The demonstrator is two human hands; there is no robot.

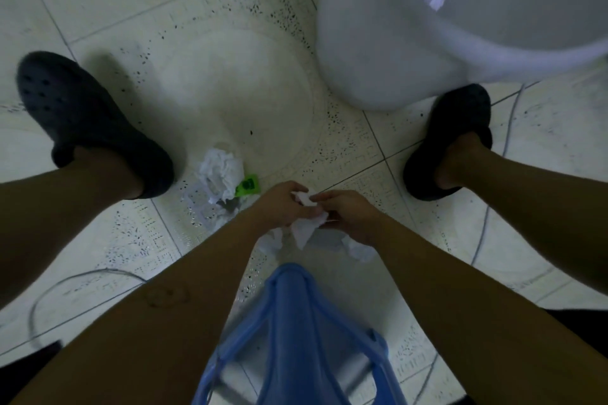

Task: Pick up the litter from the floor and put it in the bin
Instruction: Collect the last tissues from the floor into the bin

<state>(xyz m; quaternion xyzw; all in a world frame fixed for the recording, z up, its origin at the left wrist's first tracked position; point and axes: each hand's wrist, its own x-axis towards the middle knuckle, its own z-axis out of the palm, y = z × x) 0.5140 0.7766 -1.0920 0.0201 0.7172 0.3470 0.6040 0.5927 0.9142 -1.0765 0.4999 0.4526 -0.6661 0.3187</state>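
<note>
Here | left hand (pixel 282 204), right hand (pixel 349 218) | pinching crumpled white paper (pixel 306 229)

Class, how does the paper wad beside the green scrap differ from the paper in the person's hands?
The paper wad lies untouched on the floor; the held paper is gripped by the left hand and right hand. The wad is balled up; the held paper hangs looser. Both are crumpled and white.
</note>
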